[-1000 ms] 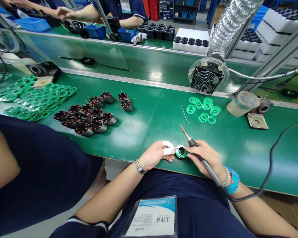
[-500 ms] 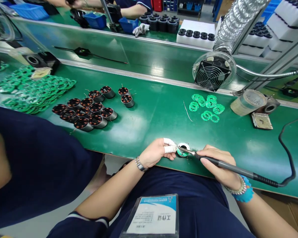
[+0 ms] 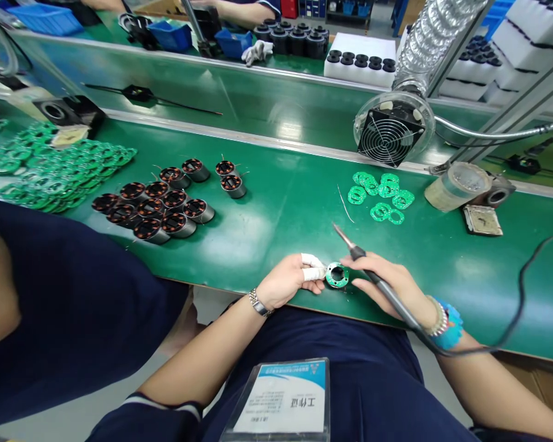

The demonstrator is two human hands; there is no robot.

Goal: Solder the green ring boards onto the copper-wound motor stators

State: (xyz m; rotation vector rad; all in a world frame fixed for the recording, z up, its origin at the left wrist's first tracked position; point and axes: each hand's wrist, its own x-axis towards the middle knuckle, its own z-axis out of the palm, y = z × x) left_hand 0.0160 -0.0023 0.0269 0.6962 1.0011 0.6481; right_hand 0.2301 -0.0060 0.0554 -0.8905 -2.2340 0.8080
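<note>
A green ring-shaped circuit board [image 3: 330,280] with a dark round centre is near the front edge of the bench. My left hand [image 3: 289,283], white covers on two fingertips, is closed with its fingertips pinched at the board's left rim. Whether a stator sits beneath the board, I cannot tell. In my right hand [image 3: 399,283] lies a soldering iron [image 3: 391,296], its bare metal tip pointing up and away from me, apart from the board. The thumb and index finger of that hand reach towards the board's right side.
Several copper-wound stators [image 3: 177,224] stand on the left, beside a heap of green ring boards [image 3: 74,175]. Loose ring boards [image 3: 388,184] and a thin wire [image 3: 345,204] lie ahead. A fume fan [image 3: 389,138], a tub [image 3: 456,187] and a tip-cleaning pad [image 3: 483,220] stand further right.
My right hand has lifted the soldering iron off the ring board, and its tip has swung upward and away. The iron's handle now tilts back over the wrist. My left hand stays at the board.
</note>
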